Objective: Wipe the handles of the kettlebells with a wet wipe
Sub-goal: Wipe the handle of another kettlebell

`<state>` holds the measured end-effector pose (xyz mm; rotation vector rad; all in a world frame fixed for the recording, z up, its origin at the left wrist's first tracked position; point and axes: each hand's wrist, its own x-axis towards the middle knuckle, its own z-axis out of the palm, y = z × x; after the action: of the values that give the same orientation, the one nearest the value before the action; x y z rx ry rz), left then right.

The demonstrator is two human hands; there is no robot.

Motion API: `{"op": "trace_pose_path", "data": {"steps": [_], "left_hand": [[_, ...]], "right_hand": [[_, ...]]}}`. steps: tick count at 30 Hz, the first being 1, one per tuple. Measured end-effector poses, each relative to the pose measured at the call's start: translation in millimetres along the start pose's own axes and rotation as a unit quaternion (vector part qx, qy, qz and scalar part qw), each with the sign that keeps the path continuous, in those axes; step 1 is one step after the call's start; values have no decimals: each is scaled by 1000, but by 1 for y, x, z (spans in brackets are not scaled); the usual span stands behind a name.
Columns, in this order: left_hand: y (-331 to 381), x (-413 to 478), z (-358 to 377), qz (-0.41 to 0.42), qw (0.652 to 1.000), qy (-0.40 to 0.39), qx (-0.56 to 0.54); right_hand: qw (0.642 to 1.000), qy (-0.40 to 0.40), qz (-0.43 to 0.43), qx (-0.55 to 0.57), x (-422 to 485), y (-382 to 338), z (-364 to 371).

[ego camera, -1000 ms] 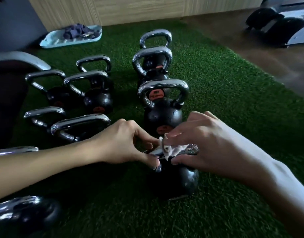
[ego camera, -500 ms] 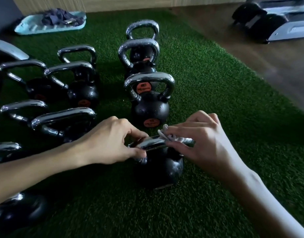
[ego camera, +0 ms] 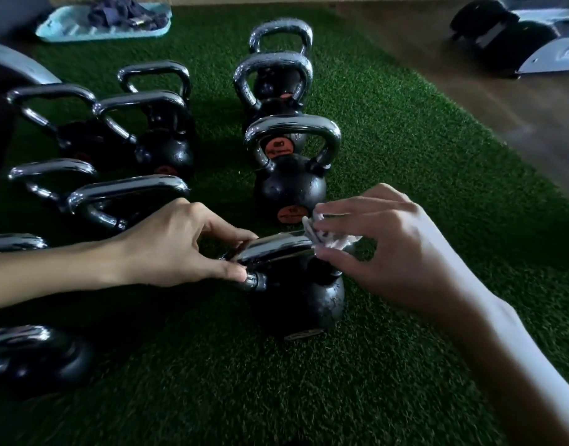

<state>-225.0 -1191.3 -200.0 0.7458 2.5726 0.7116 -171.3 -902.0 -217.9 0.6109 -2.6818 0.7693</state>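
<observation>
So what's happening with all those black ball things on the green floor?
A person is cleaning kettlebells. Their left hand holds the shiny handle of the nearest kettlebell. Their right hand pinches a white wet wipe against the handle's right end. The other kettlebells stand in rows on the green turf, behind it and to its left.

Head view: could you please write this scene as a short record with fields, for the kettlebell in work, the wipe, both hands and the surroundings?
surface: green turf
in work: near kettlebell, black, upright
left hand: grips the left end of its chrome handle
right hand: pinches the wet wipe against the handle's right end
others: other kettlebells behind and left, untouched
far left: tray with dark cloth
</observation>
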Motion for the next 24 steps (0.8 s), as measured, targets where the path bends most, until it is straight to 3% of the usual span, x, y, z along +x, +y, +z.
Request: {"op": "trace_pose_path", "data": {"steps": [3, 7, 13, 19, 24], "left_hand": [[-9, -12, 0, 7, 1000, 22, 3], [-31, -34, -1, -30, 999, 30, -3], [-67, -58, 1, -82, 994, 54, -46], [-91, -70, 7, -86, 991, 79, -72], [-108, -71, 14, -90, 987, 93, -92]], "right_hand": [[999, -37, -28, 28, 16, -3, -3], [996, 7, -44, 80, 25, -6, 14], [988, 24, -1, 155, 22, -5, 47], [988, -1, 1, 152, 33, -16, 68], [976, 10, 128, 175, 5, -1, 93]]}}
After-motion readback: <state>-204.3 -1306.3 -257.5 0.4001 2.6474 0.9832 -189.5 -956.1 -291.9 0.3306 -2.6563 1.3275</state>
